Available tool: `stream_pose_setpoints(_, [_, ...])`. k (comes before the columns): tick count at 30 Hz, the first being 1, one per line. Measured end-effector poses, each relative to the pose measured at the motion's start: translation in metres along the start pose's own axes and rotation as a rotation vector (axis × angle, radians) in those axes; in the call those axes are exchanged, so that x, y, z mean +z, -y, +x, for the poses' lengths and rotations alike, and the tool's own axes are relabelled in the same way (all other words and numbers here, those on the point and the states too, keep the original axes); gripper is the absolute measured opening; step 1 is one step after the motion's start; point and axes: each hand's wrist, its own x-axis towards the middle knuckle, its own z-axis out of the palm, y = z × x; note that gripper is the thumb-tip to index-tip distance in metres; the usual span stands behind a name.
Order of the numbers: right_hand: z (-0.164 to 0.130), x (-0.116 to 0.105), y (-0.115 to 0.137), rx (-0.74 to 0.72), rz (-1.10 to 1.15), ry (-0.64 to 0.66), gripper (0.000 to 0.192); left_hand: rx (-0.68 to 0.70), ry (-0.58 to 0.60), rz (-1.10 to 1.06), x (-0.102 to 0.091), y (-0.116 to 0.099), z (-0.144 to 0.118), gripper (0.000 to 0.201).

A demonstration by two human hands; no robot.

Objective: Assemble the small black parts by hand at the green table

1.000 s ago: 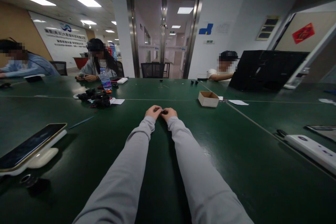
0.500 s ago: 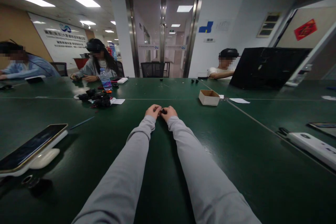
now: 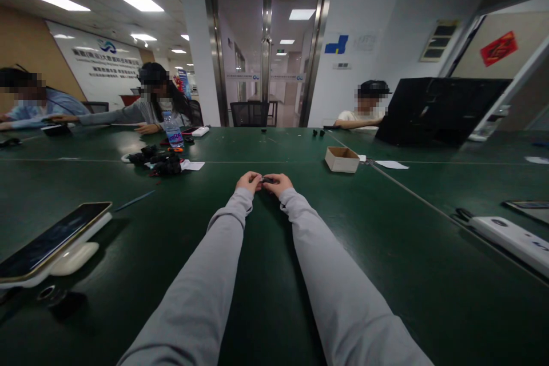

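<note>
Both my arms stretch forward over the dark green table [image 3: 253, 309]. My left hand [image 3: 249, 182] and my right hand [image 3: 279, 184] meet at the middle, fingertips close together. Between them is a small black part [image 3: 267, 180], too small and too covered by fingers to name. The right hand pinches it from the right side. The left fingers are closed at its left end, where a small pale spot shows; whether that is a separate piece I cannot tell.
An open cardboard box [image 3: 342, 160] stands ahead to the right. A heap of black parts [image 3: 156, 161] and a water bottle [image 3: 173, 130] are ahead to the left. Nearer left lie a phone [image 3: 54, 240] and a thin blue stick [image 3: 135, 201]. A power strip [image 3: 512, 240] is at right.
My right hand has shifted slightly right and turned, and the black part now lies more level between my hands. Across the table, a co-worker's arm has stretched out to the left.
</note>
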Motion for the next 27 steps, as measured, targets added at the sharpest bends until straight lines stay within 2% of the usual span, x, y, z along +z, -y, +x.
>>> stream_pose_setpoints(2, [0.001,-0.001,0.000,0.065,0.215,0.047,0.027,0.005,-0.007,-0.006,-0.001,-0.003,-0.001,0.017])
stream_pose_setpoints(5, [0.003,-0.003,-0.001,0.176,0.477,0.035,0.019,0.001,-0.010,-0.021,-0.002,-0.007,-0.003,0.019])
stream_pose_setpoints(9, [0.004,-0.007,-0.004,0.245,0.654,0.051,0.015,0.011,-0.014,0.000,-0.003,-0.009,-0.004,0.016])
stream_pose_setpoints(15, [-0.001,-0.012,-0.002,0.235,0.758,0.102,0.018,0.014,-0.039,0.083,-0.004,-0.008,-0.004,0.018])
stream_pose_setpoints(19, [-0.002,-0.013,-0.002,0.225,0.775,0.131,0.020,0.045,-0.038,0.172,-0.005,-0.009,-0.004,0.024])
stream_pose_setpoints(27, [-0.003,-0.015,0.000,0.224,0.786,0.175,0.023,0.023,-0.056,0.345,-0.009,-0.007,-0.002,0.032])
